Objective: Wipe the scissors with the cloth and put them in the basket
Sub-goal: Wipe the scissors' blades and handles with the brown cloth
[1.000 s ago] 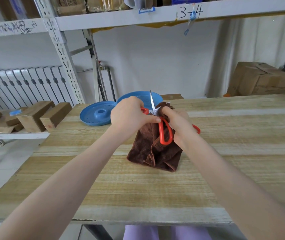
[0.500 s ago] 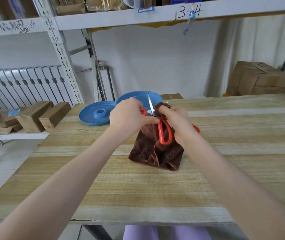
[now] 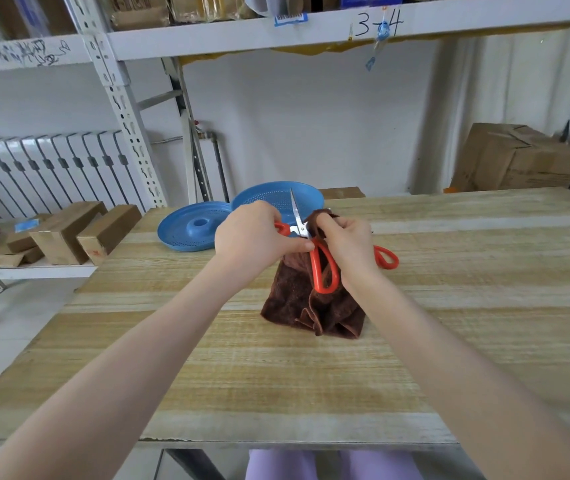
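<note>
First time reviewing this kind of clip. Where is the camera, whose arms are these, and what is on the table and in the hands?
There is no machine here: a person works bare-handed, and the single wide-angle camera sits on their head, looking down, so both forearms reach in from the bottom. On the wooden table lie a blue basket and, left of it, a blue perforated disc. The left hand grips red-handled scissors near the pivot, one blade pointing up. The right hand pinches a brown cloth against the scissors; the cloth's lower end rests on the table. The scissors are not yet in the basket.
</note>
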`<state>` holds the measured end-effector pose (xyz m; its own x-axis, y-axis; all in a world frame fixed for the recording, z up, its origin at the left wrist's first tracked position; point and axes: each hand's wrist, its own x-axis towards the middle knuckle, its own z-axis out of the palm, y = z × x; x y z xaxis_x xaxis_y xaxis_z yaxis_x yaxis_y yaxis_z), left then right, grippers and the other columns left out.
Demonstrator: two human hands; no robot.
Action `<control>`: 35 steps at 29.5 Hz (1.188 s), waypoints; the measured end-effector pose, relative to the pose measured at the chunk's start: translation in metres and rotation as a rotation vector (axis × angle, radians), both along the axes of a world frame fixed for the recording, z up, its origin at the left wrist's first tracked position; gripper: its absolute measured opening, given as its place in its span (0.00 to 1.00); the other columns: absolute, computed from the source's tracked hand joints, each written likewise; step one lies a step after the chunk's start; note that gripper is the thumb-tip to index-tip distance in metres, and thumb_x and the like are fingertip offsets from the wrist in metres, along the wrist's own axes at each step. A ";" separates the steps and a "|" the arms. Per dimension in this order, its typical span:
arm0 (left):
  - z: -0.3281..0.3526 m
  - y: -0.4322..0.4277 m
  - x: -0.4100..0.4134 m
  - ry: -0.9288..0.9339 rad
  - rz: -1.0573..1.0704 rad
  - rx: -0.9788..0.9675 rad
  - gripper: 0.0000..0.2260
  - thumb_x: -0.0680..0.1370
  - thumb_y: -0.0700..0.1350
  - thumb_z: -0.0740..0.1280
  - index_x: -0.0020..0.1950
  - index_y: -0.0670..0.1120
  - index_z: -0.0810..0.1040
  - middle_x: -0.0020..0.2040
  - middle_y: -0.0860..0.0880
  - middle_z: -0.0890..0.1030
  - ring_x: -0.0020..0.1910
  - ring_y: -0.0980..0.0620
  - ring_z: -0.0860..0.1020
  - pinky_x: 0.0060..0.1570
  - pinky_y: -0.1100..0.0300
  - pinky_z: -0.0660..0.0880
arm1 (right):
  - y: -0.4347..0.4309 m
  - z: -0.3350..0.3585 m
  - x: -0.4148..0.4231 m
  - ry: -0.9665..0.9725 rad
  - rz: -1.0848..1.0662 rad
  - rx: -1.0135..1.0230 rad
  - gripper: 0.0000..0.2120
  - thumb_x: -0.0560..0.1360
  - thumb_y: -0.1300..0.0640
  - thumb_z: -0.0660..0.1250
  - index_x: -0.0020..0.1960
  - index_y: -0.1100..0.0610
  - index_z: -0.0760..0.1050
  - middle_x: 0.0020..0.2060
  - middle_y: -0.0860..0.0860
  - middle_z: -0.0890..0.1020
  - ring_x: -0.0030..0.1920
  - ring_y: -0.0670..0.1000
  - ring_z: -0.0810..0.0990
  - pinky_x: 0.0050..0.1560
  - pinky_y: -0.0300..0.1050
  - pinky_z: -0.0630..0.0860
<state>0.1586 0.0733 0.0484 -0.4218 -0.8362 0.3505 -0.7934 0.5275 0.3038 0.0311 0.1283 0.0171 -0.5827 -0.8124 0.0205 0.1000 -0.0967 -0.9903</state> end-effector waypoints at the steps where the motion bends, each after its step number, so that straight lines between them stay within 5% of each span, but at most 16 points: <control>1: -0.001 -0.001 0.000 0.001 -0.001 0.010 0.30 0.62 0.68 0.74 0.28 0.48 0.61 0.23 0.53 0.62 0.24 0.53 0.62 0.26 0.60 0.58 | -0.001 -0.001 0.000 0.005 -0.001 0.007 0.13 0.74 0.62 0.68 0.40 0.74 0.77 0.30 0.61 0.77 0.31 0.56 0.75 0.35 0.46 0.73; 5: 0.000 -0.004 0.003 0.027 0.020 0.032 0.30 0.60 0.68 0.74 0.28 0.48 0.61 0.23 0.54 0.62 0.24 0.53 0.63 0.27 0.59 0.58 | 0.002 -0.001 0.000 0.047 0.099 0.050 0.08 0.74 0.62 0.69 0.37 0.62 0.80 0.26 0.52 0.81 0.27 0.48 0.80 0.29 0.38 0.77; 12: -0.002 -0.002 0.000 0.026 0.000 0.009 0.31 0.61 0.68 0.74 0.27 0.47 0.59 0.23 0.54 0.60 0.24 0.53 0.61 0.26 0.59 0.57 | 0.001 0.003 -0.003 -0.084 0.030 0.019 0.09 0.73 0.62 0.70 0.42 0.70 0.79 0.24 0.55 0.78 0.24 0.51 0.77 0.25 0.39 0.75; 20: 0.000 -0.001 0.000 0.039 0.010 -0.004 0.30 0.62 0.68 0.74 0.27 0.48 0.60 0.22 0.55 0.60 0.23 0.54 0.61 0.26 0.60 0.56 | 0.000 0.004 -0.004 -0.071 0.065 0.022 0.10 0.72 0.63 0.70 0.32 0.62 0.76 0.23 0.53 0.77 0.23 0.49 0.77 0.25 0.38 0.74; 35: -0.008 -0.004 0.005 0.083 0.040 0.049 0.30 0.60 0.68 0.74 0.29 0.47 0.63 0.27 0.51 0.68 0.27 0.51 0.68 0.29 0.57 0.62 | 0.003 0.006 0.002 -0.111 0.116 0.063 0.11 0.73 0.63 0.69 0.33 0.61 0.76 0.21 0.52 0.77 0.21 0.48 0.77 0.23 0.37 0.73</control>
